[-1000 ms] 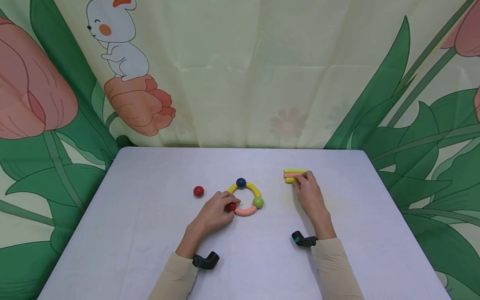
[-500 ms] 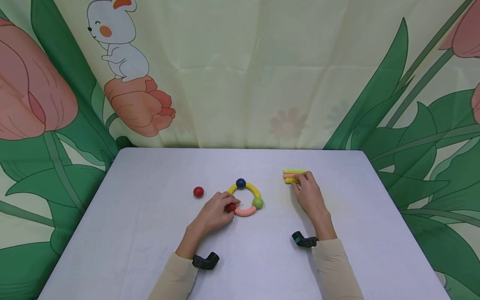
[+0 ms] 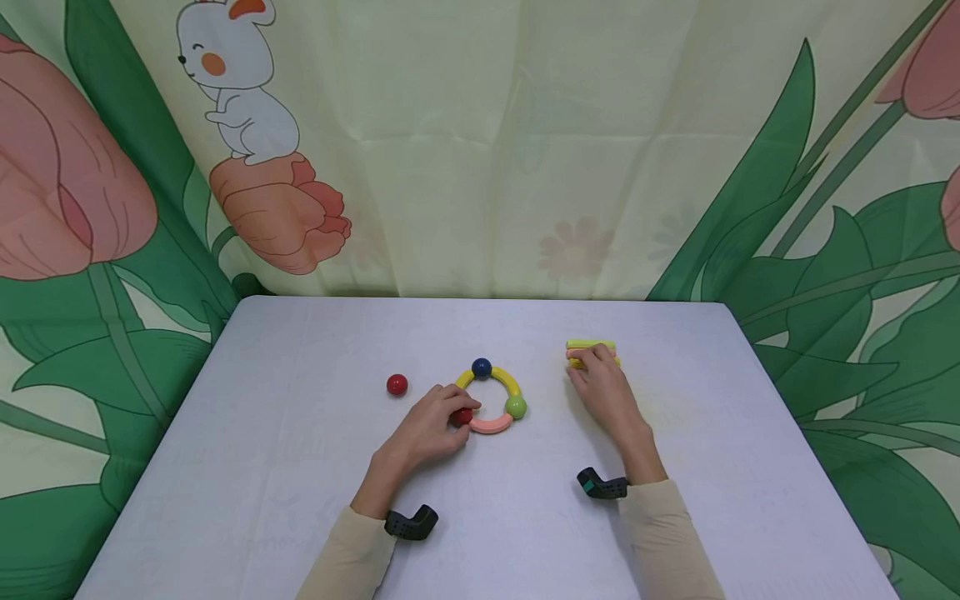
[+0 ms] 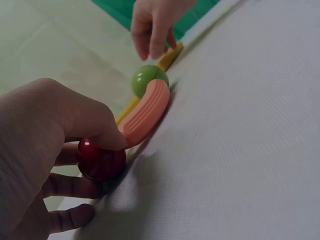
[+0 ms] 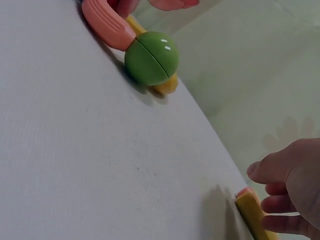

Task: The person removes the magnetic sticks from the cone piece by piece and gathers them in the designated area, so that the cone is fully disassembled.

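Note:
My left hand [image 3: 431, 422] pinches a red ball [image 4: 101, 160] at the lower left of a ring lying on the table. Joined round the ring are a ribbed pink curved piece [image 4: 146, 115], a green ball [image 3: 516, 407], a dark blue ball [image 3: 482, 367] and yellow curved pieces [image 3: 507, 380]. My right hand [image 3: 606, 385] is over a small row of sticks, partly covering them. A yellow-green stick [image 3: 590, 344] shows at the back, with pink and yellow ones in front. In the right wrist view the thumb stands apart from the yellow stick [image 5: 252, 215]; the other fingers are beside it, loosely bent.
A loose red ball [image 3: 397, 384] lies left of the ring. The white table [image 3: 315, 500] ends at the back before a curtain [image 3: 465, 167] printed with flowers and a rabbit. Each wrist bears a black camera mount [image 3: 412, 523].
My right hand has shifted slightly left over the sticks and covers more of their left ends; the front yellow stick's right end now shows. The left hand has stayed put on the red ball.

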Demonstrator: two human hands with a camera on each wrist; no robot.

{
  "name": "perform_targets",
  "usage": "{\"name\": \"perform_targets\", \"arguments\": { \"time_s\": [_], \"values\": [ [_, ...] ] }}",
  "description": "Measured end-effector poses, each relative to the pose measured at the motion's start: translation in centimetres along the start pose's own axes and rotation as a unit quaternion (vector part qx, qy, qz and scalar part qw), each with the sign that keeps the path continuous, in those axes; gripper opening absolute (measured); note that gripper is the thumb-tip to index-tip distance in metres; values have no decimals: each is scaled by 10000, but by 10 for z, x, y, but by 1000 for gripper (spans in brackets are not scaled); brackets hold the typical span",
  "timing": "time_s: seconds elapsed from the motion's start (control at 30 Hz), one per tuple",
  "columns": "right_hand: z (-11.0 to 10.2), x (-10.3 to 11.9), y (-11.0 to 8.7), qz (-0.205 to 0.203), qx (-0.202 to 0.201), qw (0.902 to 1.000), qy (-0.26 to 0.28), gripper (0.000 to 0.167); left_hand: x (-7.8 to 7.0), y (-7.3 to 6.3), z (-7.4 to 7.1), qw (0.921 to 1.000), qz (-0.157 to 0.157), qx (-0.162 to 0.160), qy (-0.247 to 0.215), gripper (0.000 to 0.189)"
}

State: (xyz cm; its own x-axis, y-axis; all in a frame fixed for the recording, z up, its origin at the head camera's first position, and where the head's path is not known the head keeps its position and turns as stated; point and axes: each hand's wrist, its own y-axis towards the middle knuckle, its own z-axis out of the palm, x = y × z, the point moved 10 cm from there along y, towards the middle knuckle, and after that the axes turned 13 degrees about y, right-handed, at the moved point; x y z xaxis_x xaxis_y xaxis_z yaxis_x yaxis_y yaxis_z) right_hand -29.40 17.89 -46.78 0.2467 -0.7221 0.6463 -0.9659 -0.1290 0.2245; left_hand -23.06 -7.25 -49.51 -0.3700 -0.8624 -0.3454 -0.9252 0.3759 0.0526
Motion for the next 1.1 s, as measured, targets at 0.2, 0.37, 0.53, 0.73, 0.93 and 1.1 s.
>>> {"name": "perform_targets", "arguments": {
  "time_s": [0.2, 0.37, 0.53, 0.73, 0.93, 1.1],
  "values": [
    [10, 10, -1, -95, 302, 9995, 44, 28, 0, 0, -1, 9999, 72, -122, -71, 34],
    [21, 14, -4, -55, 623, 9980, 115, 29, 2, 1, -3, 9997, -24, -205, -129, 35],
    [32, 25, -7, -197, 908, 9956, 148, 29, 6, 2, -3, 9992, -259, -208, -229, 37],
    [44, 38, -9, -467, 1137, 9923, 154, 28, 10, 2, -2, 9983, -434, -224, -307, 38],
    [56, 51, -13, -773, 1372, 9875, 32, 29, 13, 1, -6, 9974, -480, -423, -337, 39],
    [62, 57, -16, -888, 1469, 9851, -73, 28, 14, 1, -8, 9964, -497, -592, -351, 39]
  ]
}}
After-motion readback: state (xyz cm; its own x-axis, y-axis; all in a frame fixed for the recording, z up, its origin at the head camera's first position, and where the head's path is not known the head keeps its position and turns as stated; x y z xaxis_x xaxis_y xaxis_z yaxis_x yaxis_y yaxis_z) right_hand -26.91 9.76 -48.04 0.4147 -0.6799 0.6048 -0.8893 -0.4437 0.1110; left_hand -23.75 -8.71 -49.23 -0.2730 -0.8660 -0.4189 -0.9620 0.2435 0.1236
